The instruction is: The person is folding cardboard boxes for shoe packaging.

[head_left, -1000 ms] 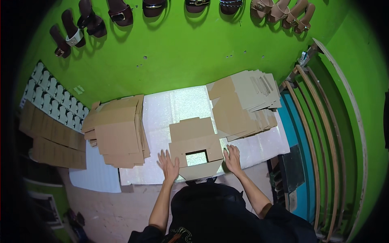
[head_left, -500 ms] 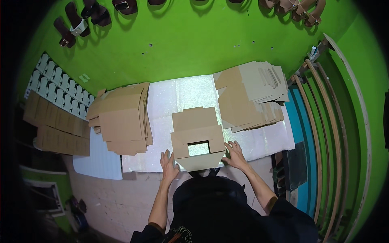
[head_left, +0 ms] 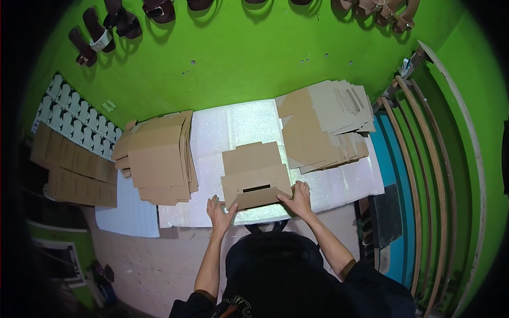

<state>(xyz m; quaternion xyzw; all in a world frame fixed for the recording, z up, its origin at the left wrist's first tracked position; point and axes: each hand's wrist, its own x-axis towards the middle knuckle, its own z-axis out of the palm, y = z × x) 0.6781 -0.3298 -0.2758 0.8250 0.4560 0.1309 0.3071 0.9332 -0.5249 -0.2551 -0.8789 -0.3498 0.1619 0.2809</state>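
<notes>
A brown cardboard box blank (head_left: 253,172) lies at the table's near edge, directly in front of me. Its near flap (head_left: 257,198) is tilted up, leaving a narrow dark slot in the panel behind it. My left hand (head_left: 220,213) grips the flap's left end, thumb pressed against the cardboard and fingers at the outer side. At the other end, my right hand (head_left: 298,199) does the same, with its thumb on the flap's right corner. The undersides of the cardboard are hidden.
Flat cardboard blanks are stacked on the table at left (head_left: 159,159) and at right (head_left: 323,124). Closed brown cartons (head_left: 79,169) stand far left, near a white-and-black patterned panel (head_left: 79,108). Sandals (head_left: 159,9) hang on the green wall. Wooden rails (head_left: 411,159) rise at right.
Both hands have come in from beside the cardboard and now hold the near flap. That flap has been folded upward, and the square opening now shows as a thin slot.
</notes>
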